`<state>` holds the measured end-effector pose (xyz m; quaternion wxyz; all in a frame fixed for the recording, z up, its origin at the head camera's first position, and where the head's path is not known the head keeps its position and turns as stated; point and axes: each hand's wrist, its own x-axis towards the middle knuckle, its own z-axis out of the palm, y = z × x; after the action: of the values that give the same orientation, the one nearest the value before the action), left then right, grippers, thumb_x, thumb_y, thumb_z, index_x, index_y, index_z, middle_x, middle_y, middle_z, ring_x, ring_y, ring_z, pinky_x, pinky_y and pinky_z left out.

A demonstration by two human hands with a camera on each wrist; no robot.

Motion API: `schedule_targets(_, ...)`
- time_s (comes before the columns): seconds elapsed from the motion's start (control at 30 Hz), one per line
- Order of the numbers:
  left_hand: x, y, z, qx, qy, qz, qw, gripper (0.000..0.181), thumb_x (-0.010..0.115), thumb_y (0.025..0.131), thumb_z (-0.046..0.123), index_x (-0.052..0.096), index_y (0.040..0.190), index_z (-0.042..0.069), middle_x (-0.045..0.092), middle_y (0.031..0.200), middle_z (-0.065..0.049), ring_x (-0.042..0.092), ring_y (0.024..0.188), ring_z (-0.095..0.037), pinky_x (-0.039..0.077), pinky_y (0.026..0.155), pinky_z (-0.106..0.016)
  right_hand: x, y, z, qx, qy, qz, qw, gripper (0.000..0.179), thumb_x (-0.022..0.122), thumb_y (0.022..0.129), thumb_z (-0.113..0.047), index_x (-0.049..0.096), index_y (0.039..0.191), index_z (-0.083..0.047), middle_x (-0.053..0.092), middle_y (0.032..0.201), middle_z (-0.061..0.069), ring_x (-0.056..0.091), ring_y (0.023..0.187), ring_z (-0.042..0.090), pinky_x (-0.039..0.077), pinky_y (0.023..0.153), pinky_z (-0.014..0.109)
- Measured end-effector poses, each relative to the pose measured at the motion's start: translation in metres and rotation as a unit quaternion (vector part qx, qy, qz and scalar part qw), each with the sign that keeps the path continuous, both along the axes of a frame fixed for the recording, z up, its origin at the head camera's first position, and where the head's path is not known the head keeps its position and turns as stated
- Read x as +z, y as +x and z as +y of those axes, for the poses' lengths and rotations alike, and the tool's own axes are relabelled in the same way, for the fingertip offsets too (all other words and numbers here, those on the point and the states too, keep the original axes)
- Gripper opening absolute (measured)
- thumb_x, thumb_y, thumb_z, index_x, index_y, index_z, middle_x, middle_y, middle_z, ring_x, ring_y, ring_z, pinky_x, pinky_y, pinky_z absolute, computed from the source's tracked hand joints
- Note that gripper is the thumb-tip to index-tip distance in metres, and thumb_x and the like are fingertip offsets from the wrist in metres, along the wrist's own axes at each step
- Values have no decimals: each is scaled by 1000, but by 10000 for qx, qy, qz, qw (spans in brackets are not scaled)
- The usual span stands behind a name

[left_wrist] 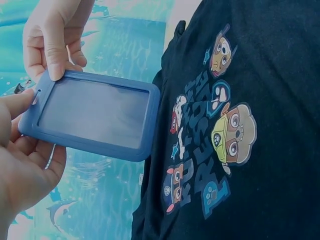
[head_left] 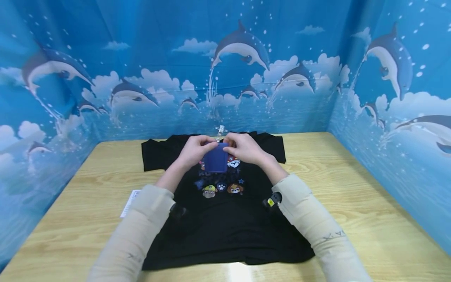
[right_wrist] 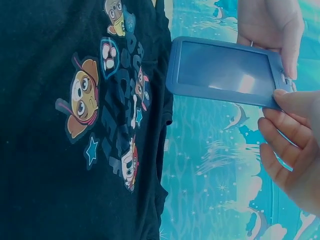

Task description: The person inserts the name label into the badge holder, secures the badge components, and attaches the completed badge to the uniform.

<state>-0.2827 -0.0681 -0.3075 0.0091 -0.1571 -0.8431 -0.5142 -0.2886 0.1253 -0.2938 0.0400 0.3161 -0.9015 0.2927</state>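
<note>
Both hands hold a dark blue badge holder [head_left: 216, 159] with a clear window [left_wrist: 95, 112] above a black T-shirt. The left hand [head_left: 194, 150] pinches one top corner between thumb and fingers. At the opposite top corner, the right hand [head_left: 246, 148] pinches it the same way. From the holder's top edge a small clear strap with a clip [head_left: 220, 129] sticks up between the hands. Beneath lies the T-shirt [head_left: 225, 231], spread flat, with cartoon dogs and lettering printed on its chest. In the right wrist view light glints off the badge holder [right_wrist: 225, 72].
A wooden table [head_left: 95, 196] carries the shirt. Left of the shirt lies a white printed card or paper [head_left: 130, 203], partly covered by the left sleeve. Blue curtains [head_left: 169, 86] with dolphins stand at the back and both sides.
</note>
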Motion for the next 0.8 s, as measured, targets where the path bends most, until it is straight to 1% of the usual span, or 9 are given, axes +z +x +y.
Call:
schedule_targets(0.13, -2, 0, 2, 78, 82, 51, 9999, 31, 58, 93, 28, 65, 110, 4, 62, 108, -10, 53, 85, -21, 43, 69, -32, -1, -1, 2, -5, -150, -288, 9995, 13, 59, 92, -17, 60, 101, -8, 59, 83, 3, 54, 72, 15, 45, 65, 32)
schedule_targets(0.23, -2, 1, 4, 130, 77, 68, 9999, 31, 57, 93, 29, 65, 110, 5, 62, 106, -10, 49, 71, -19, 41, 56, -30, 0, -1, 2, -15, -217, -455, 9987, 13, 60, 91, -17, 60, 100, -8, 59, 84, 3, 54, 72, 16, 44, 64, 32)
schedule_targets(0.33, -2, 3, 4, 199, 99, 54, 9997, 31, 57, 93, 29, 65, 110, 5, 61, 105, -9, 47, 67, -18, 39, 52, -28, 0, -1, 1, -4, -241, -616, 9978, 13, 60, 91, -17, 61, 100, -7, 59, 83, 4, 54, 72, 17, 44, 64, 32)
schedule_targets(0.37, -2, 3, 4, 219, 117, 39, 9997, 31, 57, 92, 30, 65, 110, 5, 62, 105, -10, 48, 69, -19, 40, 53, -29, 0, -1, 0, 16, -238, -653, 9976, 13, 60, 91, -17, 61, 100, -7, 59, 83, 4, 54, 72, 17, 44, 64, 32)
schedule_targets(0.47, -3, 3, 4, 266, 195, 5, 9995, 30, 58, 92, 29, 65, 109, 5, 62, 108, -10, 53, 84, -20, 43, 64, -30, 0, -2, 0, 111, -202, -764, 9968, 13, 59, 92, -18, 61, 100, -7, 59, 82, 4, 54, 72, 17, 44, 64, 32)
schedule_targets(0.57, -2, 3, 5, 262, 238, 7, 9994, 30, 58, 92, 28, 65, 108, 4, 62, 109, -11, 54, 93, -23, 44, 73, -33, -1, -4, 2, 168, -158, -845, 9962, 15, 58, 92, -20, 61, 101, -7, 60, 83, 4, 54, 73, 17, 44, 65, 32)
schedule_targets(0.7, -2, 3, 6, 203, 246, 86, 9995, 30, 57, 93, 27, 65, 109, 3, 62, 110, -11, 54, 93, -23, 43, 73, -34, 1, -5, 4, 73, -229, -830, 9963, 18, 56, 94, -24, 62, 101, -8, 62, 87, 6, 56, 77, 21, 44, 67, 33)
schedule_targets(0.8, -1, 2, 7, 198, 270, 143, 9993, 29, 58, 92, 27, 65, 108, 3, 63, 108, -10, 54, 91, -22, 43, 72, -34, 4, -6, 4, -71, -411, -765, 9962, 20, 54, 95, -25, 63, 101, -8, 62, 90, 9, 55, 79, 21, 44, 68, 35)
